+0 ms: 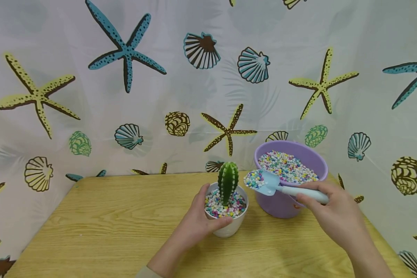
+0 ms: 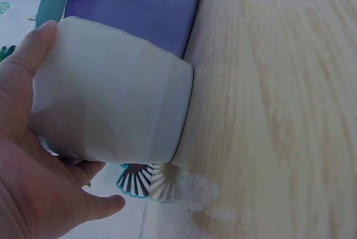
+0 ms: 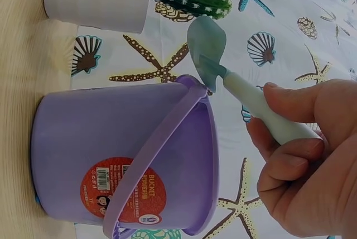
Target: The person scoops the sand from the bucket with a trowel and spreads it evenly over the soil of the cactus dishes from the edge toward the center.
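Observation:
My left hand (image 1: 200, 220) holds a white pot (image 1: 228, 231) by its rim, thumb across the near side and fingers round the left. Out of the pot rises a green cactus (image 1: 227, 183), surrounded by multicoloured pebbles (image 1: 218, 210). In the left wrist view the pot (image 2: 117, 94) stands on the tabletop. My right hand (image 1: 337, 216) grips the pale handle of a small light-blue shovel (image 1: 271, 183). A heap of pebbles (image 1: 254, 179) lies on its blade, which is between the cactus and the purple bucket (image 1: 281, 204). The right wrist view shows fingers curled round the shovel's handle (image 3: 259, 105).
Many more coloured pebbles (image 1: 285, 164) fill the bucket, whose handle (image 3: 156, 155) hangs down over its labelled side. The wooden table (image 1: 107, 224) reaches back to a white curtain (image 1: 180, 88) printed with starfish and shells.

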`<state>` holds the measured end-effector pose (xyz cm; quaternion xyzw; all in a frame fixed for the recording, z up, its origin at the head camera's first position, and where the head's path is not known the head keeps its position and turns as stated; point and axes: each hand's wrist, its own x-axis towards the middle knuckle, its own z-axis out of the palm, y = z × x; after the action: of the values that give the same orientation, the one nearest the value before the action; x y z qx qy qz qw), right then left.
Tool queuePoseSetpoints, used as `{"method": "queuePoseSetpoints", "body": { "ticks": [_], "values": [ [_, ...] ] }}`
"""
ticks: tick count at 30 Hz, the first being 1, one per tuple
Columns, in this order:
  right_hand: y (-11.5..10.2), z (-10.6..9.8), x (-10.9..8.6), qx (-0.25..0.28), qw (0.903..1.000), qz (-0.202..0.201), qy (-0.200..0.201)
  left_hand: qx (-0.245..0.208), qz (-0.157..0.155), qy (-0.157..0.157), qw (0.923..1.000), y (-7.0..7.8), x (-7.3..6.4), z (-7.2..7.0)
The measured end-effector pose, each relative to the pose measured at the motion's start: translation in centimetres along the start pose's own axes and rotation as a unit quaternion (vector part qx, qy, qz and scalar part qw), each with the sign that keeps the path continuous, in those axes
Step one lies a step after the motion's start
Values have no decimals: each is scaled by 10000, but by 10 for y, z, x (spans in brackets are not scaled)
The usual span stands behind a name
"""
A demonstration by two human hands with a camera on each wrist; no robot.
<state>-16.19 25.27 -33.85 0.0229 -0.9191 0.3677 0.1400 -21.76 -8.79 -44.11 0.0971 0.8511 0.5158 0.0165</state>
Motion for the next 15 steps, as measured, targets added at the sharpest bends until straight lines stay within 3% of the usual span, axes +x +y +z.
{"method": "queuePoseSetpoints", "body": {
  "ticks": [4, 15],
  "values": [
    [-1, 6, 0, -30, 9996, -290, 32, -18, -2, 15, 10000, 0, -1, 0],
    [-4, 13, -1, -242, 9994, -148, -211, -22, 94, 34, 9999, 0, -2, -1]
  ]
}}
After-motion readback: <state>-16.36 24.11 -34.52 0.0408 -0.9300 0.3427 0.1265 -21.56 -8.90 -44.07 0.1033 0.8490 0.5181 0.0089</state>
